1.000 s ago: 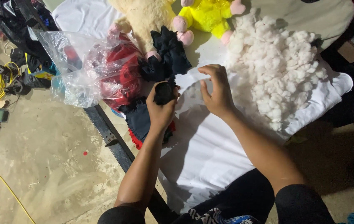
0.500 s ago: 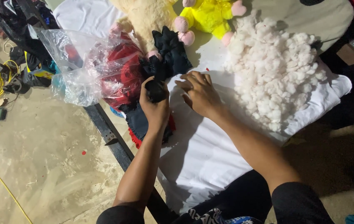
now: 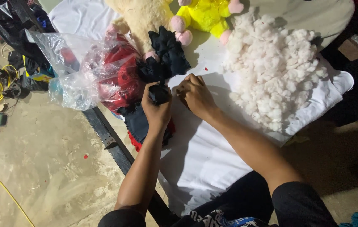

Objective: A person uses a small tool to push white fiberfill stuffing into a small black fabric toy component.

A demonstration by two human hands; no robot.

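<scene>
Left hand [image 3: 157,110] clenched around black fabric piece [image 3: 158,93] at centre, right hand [image 3: 195,94] curled beside it at 3 o'clock on white sheet [image 3: 212,151], white stuffing pile [image 3: 273,71] at 2 o'clock, clear plastic bag [image 3: 86,71] at 10 o'clock.

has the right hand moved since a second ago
Yes. The right hand has drawn left, away from the white stuffing pile, and now sits next to the left hand holding the black fabric piece.

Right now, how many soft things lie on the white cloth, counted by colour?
Black fabric pieces: 1, held by the left hand, with the right hand beside it
Yellow plush toys: 1
Beige plush toys: 1
White stuffing piles: 1
Total: 4
</scene>
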